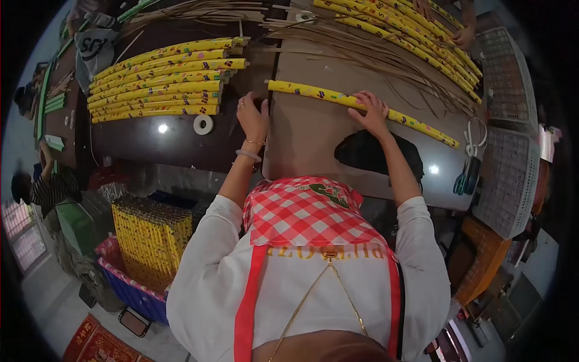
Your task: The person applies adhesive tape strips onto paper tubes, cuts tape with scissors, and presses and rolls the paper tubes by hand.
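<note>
A long yellow tube (313, 92) printed with small colourful figures lies slantwise on the brown table. My right hand (371, 112) is closed over its middle, the fingers across the top and the thumb on the near side. My left hand (253, 119) is off the tube, just left of and below its left end, with fingers apart and nothing visible in it. To its left, several matching yellow tubes (160, 86) lie side by side on the dark table. A white tape roll (203, 124) sits close to the row. Below my right forearm is a black bundle (368, 151).
Thin brown strips (386, 51) spread across the back. Another person's hand (464, 37) touches more tubes at the upper right. Scissors (467, 176) and white plastic baskets (505, 181) stand right; a blue crate (129, 295) and upright yellow tubes (148, 238) are lower left.
</note>
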Available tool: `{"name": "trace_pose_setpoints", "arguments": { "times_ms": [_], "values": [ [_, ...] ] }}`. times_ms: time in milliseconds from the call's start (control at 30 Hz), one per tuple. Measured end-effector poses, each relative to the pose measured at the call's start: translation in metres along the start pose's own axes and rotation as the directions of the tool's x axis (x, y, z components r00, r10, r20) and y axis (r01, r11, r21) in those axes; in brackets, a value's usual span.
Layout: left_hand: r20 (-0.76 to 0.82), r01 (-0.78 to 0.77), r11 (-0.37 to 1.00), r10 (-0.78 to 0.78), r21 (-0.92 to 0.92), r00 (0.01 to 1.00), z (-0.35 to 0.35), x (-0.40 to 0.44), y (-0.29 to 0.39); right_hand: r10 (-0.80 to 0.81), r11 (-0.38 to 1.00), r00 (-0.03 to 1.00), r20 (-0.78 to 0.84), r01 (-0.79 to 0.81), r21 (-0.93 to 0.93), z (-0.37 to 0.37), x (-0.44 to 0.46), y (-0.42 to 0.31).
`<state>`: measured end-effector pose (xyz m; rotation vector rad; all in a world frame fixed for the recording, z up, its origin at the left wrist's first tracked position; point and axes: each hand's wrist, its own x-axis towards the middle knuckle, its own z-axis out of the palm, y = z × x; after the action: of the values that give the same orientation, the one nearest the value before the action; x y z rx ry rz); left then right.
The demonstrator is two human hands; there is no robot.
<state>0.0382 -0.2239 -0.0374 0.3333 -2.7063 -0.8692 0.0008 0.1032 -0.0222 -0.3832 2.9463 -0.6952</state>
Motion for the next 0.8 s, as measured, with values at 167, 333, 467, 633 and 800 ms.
{"name": "trace_pose_setpoints", "arguments": {
  "times_ms": [167, 333, 467, 633, 800],
  "values": [
    [0.174, 0.422, 0.712, -0.396, -0.561, 0.901, 0.03, 0.03, 0.013, -0.025, 0.999, 0.998, -0.057, 0.027, 0.03, 0.011, 0.001, 0.012],
    [0.444, 0.6, 0.664, -0.418, -0.446, 0.792, 0.02, 0.046, 0.019, 0.077, 0.962, 0.971, -0.227, -0.132, -0.24, 0.031, 0.005, -0.021],
    [0.479, 0.634, 0.63, -0.429, -0.448, 0.766, 0.022, 0.054, 0.017, -0.09, 0.984, 0.977, -0.194, 0.057, -0.171, 0.05, 0.013, -0.069],
    [0.535, 0.681, 0.558, -0.432, -0.474, 0.726, 0.026, 0.06, 0.009, -0.197, 0.975, 0.972, -0.126, 0.181, -0.127, 0.037, 0.008, -0.04],
    [0.532, 0.693, 0.505, -0.445, -0.515, 0.72, 0.021, 0.055, 0.014, 0.069, 0.967, 0.994, -0.08, -0.087, -0.241, -0.025, -0.045, 0.041]
  ]
}}
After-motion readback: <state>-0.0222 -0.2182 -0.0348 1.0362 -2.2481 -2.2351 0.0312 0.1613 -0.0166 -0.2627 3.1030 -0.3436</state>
